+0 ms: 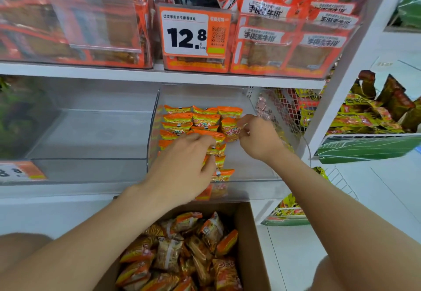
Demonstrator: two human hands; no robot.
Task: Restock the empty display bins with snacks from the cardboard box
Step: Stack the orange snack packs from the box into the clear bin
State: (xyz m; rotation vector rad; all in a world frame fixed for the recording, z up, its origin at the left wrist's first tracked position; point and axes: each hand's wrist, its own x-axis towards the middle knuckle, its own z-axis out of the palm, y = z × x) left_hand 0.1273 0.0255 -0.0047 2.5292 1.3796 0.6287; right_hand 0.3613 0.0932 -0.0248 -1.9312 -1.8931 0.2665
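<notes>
Nearest us, between our knees, stands the open cardboard box (pixel 249 245), piled with loose orange and yellow snack packets (pixel 182 252). Above it runs the white shelf (pixel 159 75), whose upper level carries clear bins of red packs and an orange price tag (pixel 189 32) reading 12.8. On the lower level we see two clear bins side by side. The left bin (pixel 91 131) shows only its bare floor, while the right bin (pixel 255 188) is partly filled with rows of packets (pixel 180 119) of the same kind, stood on edge along its back and left side. Our left hand (pixel 182 167) reaches into the right bin, its fingers (pixel 205 140) curled over the front packet (pixel 217 150) of the middle row and the thumb pressing from below. Our right hand (pixel 259 140), just beside it and further back, pinches an end packet (pixel 231 131) between thumb and fingers, upright at the right end of the rows.
</notes>
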